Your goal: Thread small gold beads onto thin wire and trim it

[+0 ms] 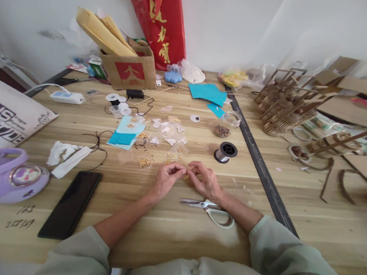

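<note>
My left hand (169, 178) and my right hand (204, 181) meet over the middle of the wooden table, thumbs and forefingers pinched close together. Between the fingertips shows a tiny gold-coloured piece (186, 177), too small to name; which hand grips it is hard to make out. Just beyond lie small gold beads (171, 157) and a heap of gold beads (144, 163). Scissors with pale handles (220, 218) rest by my right forearm, blades pointing left. A spool of clear thread (226, 152) stands beyond my right hand.
Silvery bead packets (171, 130), blue paper (122, 138) and a dish of mixed beads (223, 131) lie farther back. A black phone (70, 205) and a purple bag (14, 176) are on the left. Small woven baskets (280, 104) stand right of a dark strip (260, 159).
</note>
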A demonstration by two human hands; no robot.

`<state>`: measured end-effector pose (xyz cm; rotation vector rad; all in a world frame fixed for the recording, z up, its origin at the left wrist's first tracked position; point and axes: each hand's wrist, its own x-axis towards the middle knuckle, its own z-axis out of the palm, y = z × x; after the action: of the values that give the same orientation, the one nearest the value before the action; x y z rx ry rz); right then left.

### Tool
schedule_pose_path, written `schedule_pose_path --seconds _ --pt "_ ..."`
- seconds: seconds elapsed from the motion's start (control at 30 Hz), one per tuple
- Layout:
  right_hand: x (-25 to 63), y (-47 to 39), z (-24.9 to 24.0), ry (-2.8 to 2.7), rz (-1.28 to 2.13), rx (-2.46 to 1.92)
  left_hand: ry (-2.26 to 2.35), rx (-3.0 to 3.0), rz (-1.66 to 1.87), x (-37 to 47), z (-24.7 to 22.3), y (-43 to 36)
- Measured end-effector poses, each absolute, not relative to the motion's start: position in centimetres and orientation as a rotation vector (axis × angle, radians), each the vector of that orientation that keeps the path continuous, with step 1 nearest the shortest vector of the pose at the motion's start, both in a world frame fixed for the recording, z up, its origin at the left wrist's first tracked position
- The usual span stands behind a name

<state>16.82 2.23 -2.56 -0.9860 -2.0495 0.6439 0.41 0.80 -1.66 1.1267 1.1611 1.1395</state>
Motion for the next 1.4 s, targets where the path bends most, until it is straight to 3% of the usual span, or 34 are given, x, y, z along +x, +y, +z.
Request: schedule_pose_path --seconds 1.13,1.4 --pt "16.8 2.2 -1.5 -2.118 0.767 -1.022 1.218 1.586 1.174 0.3 -1.9 0.6" --pt "16.6 2.0 -0.9 -1.976 0.933 -1.092 1.155 1.484 1.132 0.5 -1.7 0.7"
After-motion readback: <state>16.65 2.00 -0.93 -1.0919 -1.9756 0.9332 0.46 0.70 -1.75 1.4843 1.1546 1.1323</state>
